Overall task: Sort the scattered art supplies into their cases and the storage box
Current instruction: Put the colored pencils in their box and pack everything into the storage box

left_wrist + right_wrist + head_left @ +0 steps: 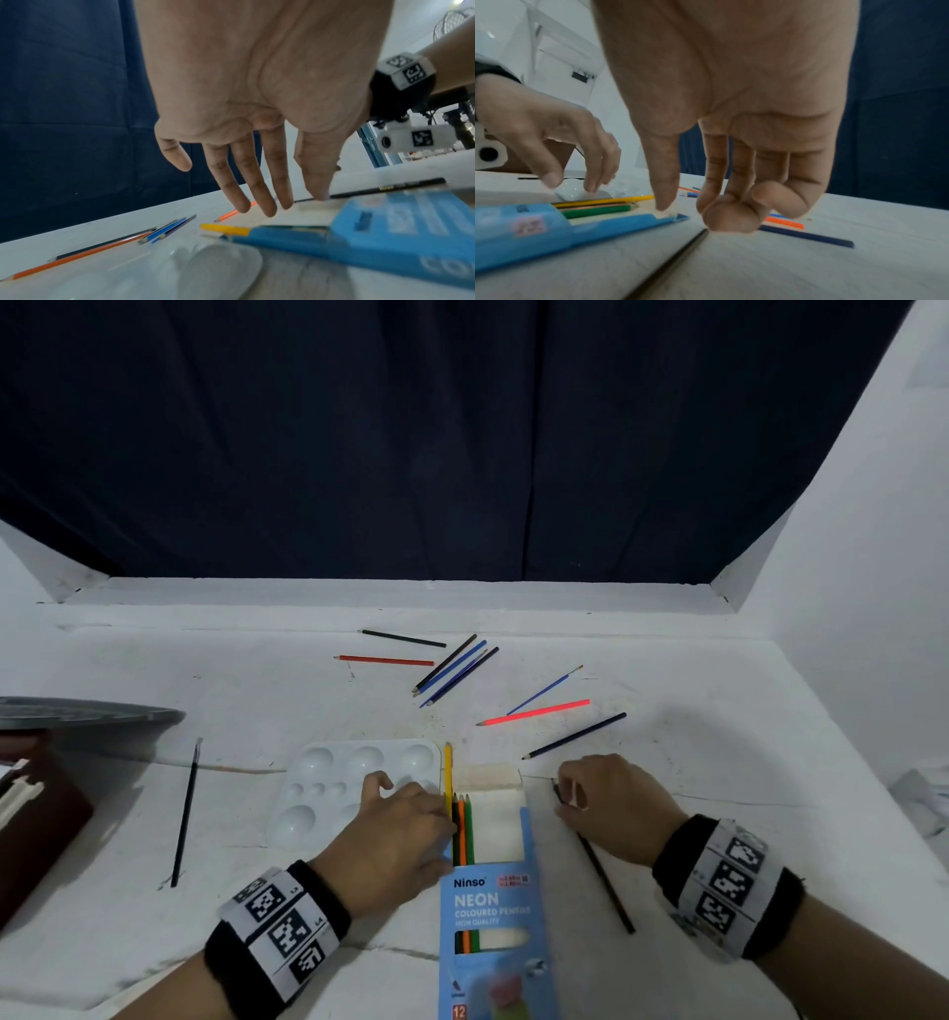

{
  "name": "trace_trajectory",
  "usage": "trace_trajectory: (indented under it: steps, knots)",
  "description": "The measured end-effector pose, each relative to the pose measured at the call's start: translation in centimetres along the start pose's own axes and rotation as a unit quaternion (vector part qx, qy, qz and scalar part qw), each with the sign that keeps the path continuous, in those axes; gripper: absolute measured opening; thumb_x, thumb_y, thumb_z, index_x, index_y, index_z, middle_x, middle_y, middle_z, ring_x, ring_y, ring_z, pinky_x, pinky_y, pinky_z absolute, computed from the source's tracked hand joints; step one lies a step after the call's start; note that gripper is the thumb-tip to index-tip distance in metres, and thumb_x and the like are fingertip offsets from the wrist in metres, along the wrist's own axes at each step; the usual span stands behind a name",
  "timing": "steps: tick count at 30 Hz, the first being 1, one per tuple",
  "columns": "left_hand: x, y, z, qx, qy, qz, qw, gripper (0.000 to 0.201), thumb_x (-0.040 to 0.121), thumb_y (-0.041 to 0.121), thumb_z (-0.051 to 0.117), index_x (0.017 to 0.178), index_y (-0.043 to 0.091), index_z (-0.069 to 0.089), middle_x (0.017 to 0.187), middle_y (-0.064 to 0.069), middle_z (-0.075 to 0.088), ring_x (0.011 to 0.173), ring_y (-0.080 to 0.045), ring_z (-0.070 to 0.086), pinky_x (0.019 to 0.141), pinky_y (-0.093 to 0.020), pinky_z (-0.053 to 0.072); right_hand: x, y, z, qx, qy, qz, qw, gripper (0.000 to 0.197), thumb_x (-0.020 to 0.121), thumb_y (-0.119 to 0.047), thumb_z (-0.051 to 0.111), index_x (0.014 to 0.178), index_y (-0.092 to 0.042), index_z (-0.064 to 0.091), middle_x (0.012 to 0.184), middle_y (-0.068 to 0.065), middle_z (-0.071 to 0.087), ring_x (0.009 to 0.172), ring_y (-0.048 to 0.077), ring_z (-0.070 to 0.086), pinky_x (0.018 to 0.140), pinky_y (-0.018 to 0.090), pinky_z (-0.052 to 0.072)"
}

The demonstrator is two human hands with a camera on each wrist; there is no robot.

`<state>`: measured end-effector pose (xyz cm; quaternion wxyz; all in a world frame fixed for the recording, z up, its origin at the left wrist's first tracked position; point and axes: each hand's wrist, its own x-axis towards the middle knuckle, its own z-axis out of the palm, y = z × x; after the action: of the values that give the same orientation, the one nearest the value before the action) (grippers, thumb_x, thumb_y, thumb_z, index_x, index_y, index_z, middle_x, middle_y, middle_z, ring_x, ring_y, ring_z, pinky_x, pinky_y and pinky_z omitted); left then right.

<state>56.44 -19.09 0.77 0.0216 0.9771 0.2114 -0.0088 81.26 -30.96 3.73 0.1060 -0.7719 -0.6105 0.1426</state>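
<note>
Pinching down on the thin black pencil, the right hand has thumb and curled fingertips closed on the shaft near its far end, at lower right of centre in the head view; the right wrist view shows the pencil running from under those fingertips toward the lens, lying on the white tabletop. Its long axis slants from lower right up toward the box mouth, roughly alongside the blue cardboard pencil box, which lies just left of that hand with its flap open at the far end.

Fingers of the left hand are straight and relaxed, holding nothing. It rests against the box's left edge and reaches over the white plastic paint palette. Inside the box lie black, orange and green pencils; a yellow pencil pokes out along the left wall.

Judging by this, the black pencil needs only a short shift leftward and a slight turn to slide into the empty right part of the box, and the right hand is the nearer one.

Farther up the frame, a dark blue pencil, a neon pink pencil, a blue-handled paintbrush, a cluster of blue and dark pencils and a red pencil lie loose. At left lies a thin black paintbrush.
</note>
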Motion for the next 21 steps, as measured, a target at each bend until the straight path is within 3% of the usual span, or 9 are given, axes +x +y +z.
trace_trajectory:
  steps: [2, 5, 9, 11, 13, 15, 18, 21]
  knots:
    - [0.8, 0.7, -0.6, -0.019, 0.039, 0.001, 0.999, 0.027, 0.091, 0.054, 0.044, 0.094, 0.033, 0.060, 0.092, 0.018, 0.050, 0.097, -0.005, 0.050, 0.084, -0.037, 0.018, -0.1, 0.9, -0.3, -0.027, -0.040, 0.054, 0.997, 0.028, 0.087, -0.046, 0.063, 0.086, -0.019, 0.055, 0.088, -0.002, 0.060, 0.078, 0.017, 0.056, 0.063, 0.027, 0.041]
    - [3.1, 1.8, -1.5, -0.029, 0.072, -0.007, 0.997, 0.029, 0.092, 0.057, 0.034, 0.095, 0.035, 0.052, 0.087, 0.016, 0.058, 0.089, -0.007, 0.053, 0.083, -0.038, 0.026, -0.4, 1.4, 0.3, -0.075, -0.099, 0.096, 0.988, 0.038, 0.087, -0.056, 0.061, 0.087, -0.020, 0.049, 0.090, 0.000, 0.055, 0.079, 0.020, 0.054, 0.067, 0.028, 0.042]
    - [7.5, 3.2, -2.9, -0.054, 0.075, -0.014, 0.996, 0.021, 0.096, 0.051, 0.044, 0.105, 0.035, 0.053, 0.091, 0.014, 0.057, 0.094, -0.010, 0.054, 0.086, -0.038, 0.027, -1.3, 1.9, 1.4, -0.060, -0.117, 0.106, 0.986, 0.031, 0.095, -0.042, 0.053, 0.077, -0.021, 0.038, 0.095, 0.006, 0.052, 0.088, 0.026, 0.057, 0.071, 0.029, 0.039]
    - [9.9, 3.7, -3.0, -0.054, 0.046, -0.023, 0.997, 0.022, 0.097, 0.049, 0.046, 0.112, 0.034, 0.053, 0.100, 0.014, 0.056, 0.101, -0.012, 0.053, 0.093, -0.040, 0.028, -2.0, 2.3, 1.2, -0.036, -0.109, 0.127, 0.985, 0.035, 0.096, -0.036, 0.051, 0.069, -0.024, 0.032, 0.092, 0.004, 0.048, 0.084, 0.025, 0.053, 0.069, 0.029, 0.037]
    - [12.2, 3.9, -2.6, -0.033, 0.013, -0.035, 0.999, 0.029, 0.097, 0.047, 0.045, 0.119, 0.030, 0.052, 0.112, 0.009, 0.057, 0.108, -0.016, 0.054, 0.097, -0.043, 0.029, -2.7, 3.0, 0.7, 0.020, -0.061, 0.158, 0.985, 0.031, 0.095, -0.036, 0.052, 0.071, -0.023, 0.038, 0.084, 0.001, 0.050, 0.076, 0.023, 0.049, 0.061, 0.030, 0.037]
    - [14.2, 4.0, -1.8, -0.013, -0.028, -0.050, 0.998, 0.031, 0.096, 0.046, 0.044, 0.119, 0.027, 0.052, 0.116, 0.005, 0.056, 0.110, -0.021, 0.054, 0.096, -0.044, 0.028, -3.6, 3.8, 0.0, 0.094, 0.039, 0.177, 0.979, 0.026, 0.093, -0.033, 0.054, 0.073, -0.019, 0.045, 0.073, 0.000, 0.054, 0.067, 0.024, 0.053, 0.056, 0.031, 0.038]
    - [16.3, 3.8, -0.9, 0.017, -0.078, -0.041, 0.996, 0.020, 0.093, 0.041, 0.044, 0.102, 0.027, 0.053, 0.103, 0.004, 0.051, 0.103, -0.023, 0.056, 0.093, -0.046, 0.026, -5.3, 4.5, -1.0, 0.179, 0.193, 0.177, 0.948, 0.022, 0.093, -0.025, 0.055, 0.074, -0.017, 0.048, 0.063, 0.002, 0.058, 0.058, 0.026, 0.058, 0.057, 0.040, 0.047]
    - [17.6, 3.8, -1.0, 0.024, -0.076, -0.043, 0.996, 0.005, 0.083, 0.029, 0.048, 0.085, 0.026, 0.051, 0.087, 0.007, 0.049, 0.086, -0.021, 0.057, 0.089, -0.046, 0.025, -6.9, 4.1, -2.2, 0.223, 0.281, 0.166, 0.919, 0.020, 0.096, -0.025, 0.054, 0.077, -0.022, 0.049, 0.070, -0.005, 0.061, 0.056, 0.023, 0.061, 0.058, 0.044, 0.052]
